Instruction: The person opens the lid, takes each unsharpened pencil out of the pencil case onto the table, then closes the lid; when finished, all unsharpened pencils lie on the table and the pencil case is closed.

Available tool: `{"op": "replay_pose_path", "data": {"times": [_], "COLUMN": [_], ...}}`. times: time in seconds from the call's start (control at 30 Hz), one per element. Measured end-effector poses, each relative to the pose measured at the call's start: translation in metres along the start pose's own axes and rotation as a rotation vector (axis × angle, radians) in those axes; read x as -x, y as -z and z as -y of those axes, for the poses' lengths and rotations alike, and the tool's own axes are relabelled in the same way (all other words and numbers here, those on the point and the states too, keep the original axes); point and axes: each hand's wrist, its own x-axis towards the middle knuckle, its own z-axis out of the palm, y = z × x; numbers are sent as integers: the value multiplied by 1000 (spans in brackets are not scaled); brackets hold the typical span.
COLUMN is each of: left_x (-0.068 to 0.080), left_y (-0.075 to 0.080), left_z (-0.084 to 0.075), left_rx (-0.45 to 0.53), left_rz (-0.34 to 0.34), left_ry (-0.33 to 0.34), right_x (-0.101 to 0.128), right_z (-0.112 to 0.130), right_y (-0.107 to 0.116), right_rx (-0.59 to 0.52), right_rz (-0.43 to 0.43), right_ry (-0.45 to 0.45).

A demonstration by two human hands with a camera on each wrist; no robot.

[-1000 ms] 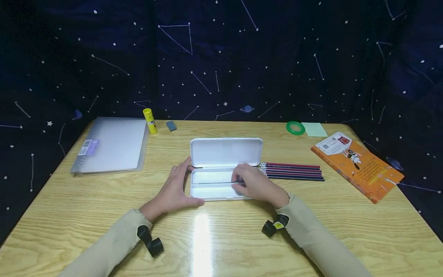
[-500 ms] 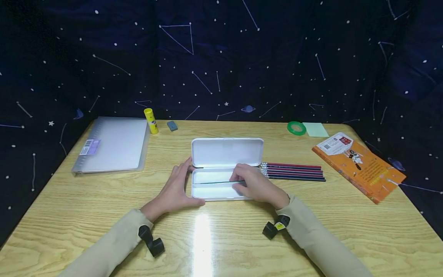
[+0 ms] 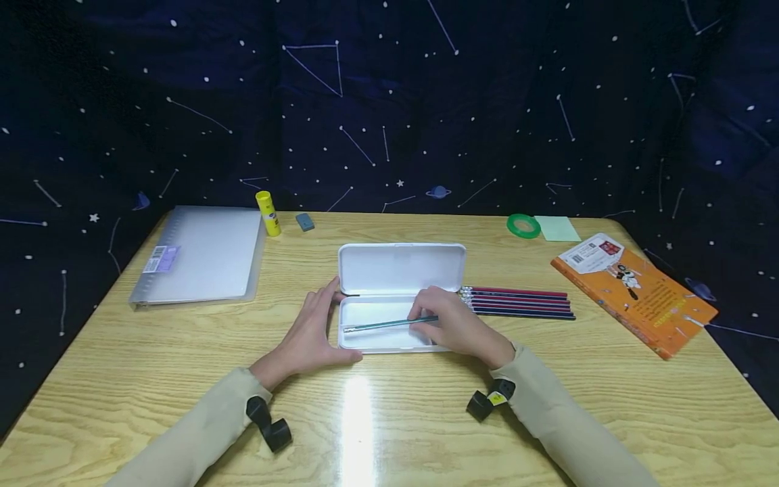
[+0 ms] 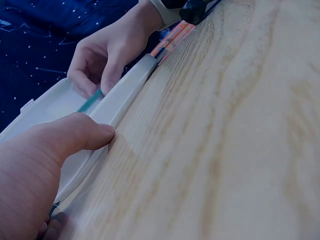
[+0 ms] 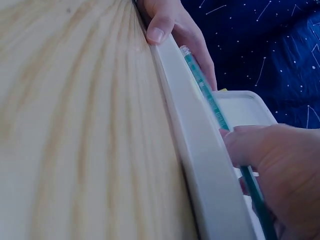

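Note:
An opened white pencil case point(image 3: 365, 341) lies on the table, its lid point(image 3: 402, 269) tilted up at the back. My left hand point(image 3: 309, 336) spans the case's left end, thumb on the front edge and fingers round by the hinge side; in the left wrist view the thumb point(image 4: 90, 132) presses on the rim. Inside the case's outline, my right hand point(image 3: 453, 323) pinches a green pencil point(image 3: 383, 325) between thumb and fingers. The pencil's metal-ringed end points left, raised over the tray, and in the right wrist view the green pencil point(image 5: 207, 95) runs along the case wall.
Several red and dark pencils point(image 3: 517, 302) lie just right of the case. An orange book point(image 3: 633, 291) is farther right, with green tape point(image 3: 523, 226) and sticky notes point(image 3: 556, 228) behind. A clear-covered notebook point(image 3: 197, 253), yellow glue stick point(image 3: 268, 213) and eraser point(image 3: 305, 222) stand back left.
The green pencil has risen out of the case's tray in my right hand, its left end swinging toward the front. My left hand keeps its place on the case.

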Motion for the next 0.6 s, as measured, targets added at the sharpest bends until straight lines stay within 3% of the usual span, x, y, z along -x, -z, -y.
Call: {"op": "replay_pose_path", "data": {"times": [0.27, 0.6], "left_x": [-1, 1], "left_y": [-1, -1], "left_z": [1, 0], "left_rx": [-10, -16], "left_rz": [-5, -22], "left_ry": [3, -23], "right_x": [21, 80], "right_z": [-13, -48], "right_y": [24, 56], "right_rx": [113, 170], "right_rz": [-118, -263], "right_ry": [-17, -126]}}
